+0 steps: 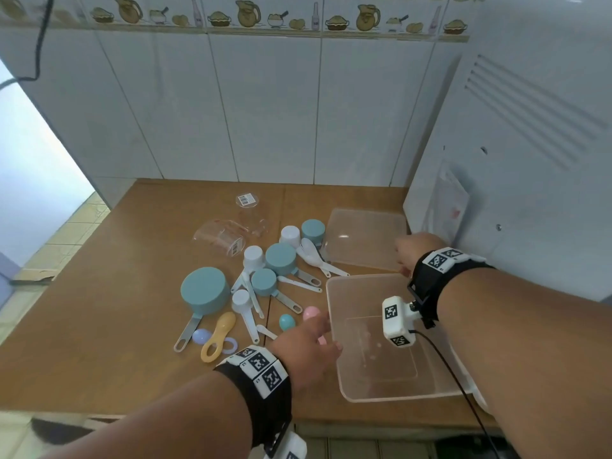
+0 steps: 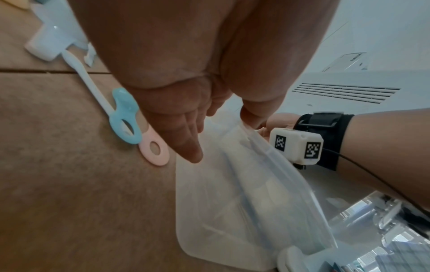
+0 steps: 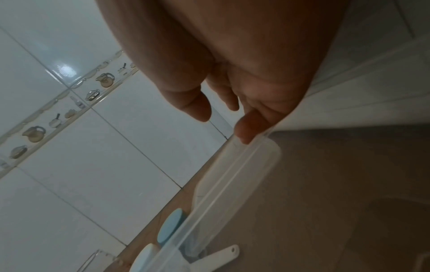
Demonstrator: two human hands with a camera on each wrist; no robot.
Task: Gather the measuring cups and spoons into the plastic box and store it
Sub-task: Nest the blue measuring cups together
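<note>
Two hands on the plastic box (image 1: 374, 389), which sits open on the counter (image 1: 99, 326). Left of the box: measuring cups and spoons (image 1: 265, 276), loose. Your left hand (image 1: 306, 351) pinches the box's left rim, thumb inside the wall. Your right hand (image 1: 412, 251) grips its far right corner, fingertips (image 3: 246, 128) curled on the rim. Beyond the box: its lid (image 1: 364, 238), flat.

A brown wooden counter (image 1: 109, 326) fills the middle. White wall tiles (image 1: 265, 104) rise at 12 o'clock under a border of painted jugs (image 1: 246, 13). A white vented appliance (image 1: 530, 144) stands at 3 o'clock; daylight enters at 9 o'clock.
</note>
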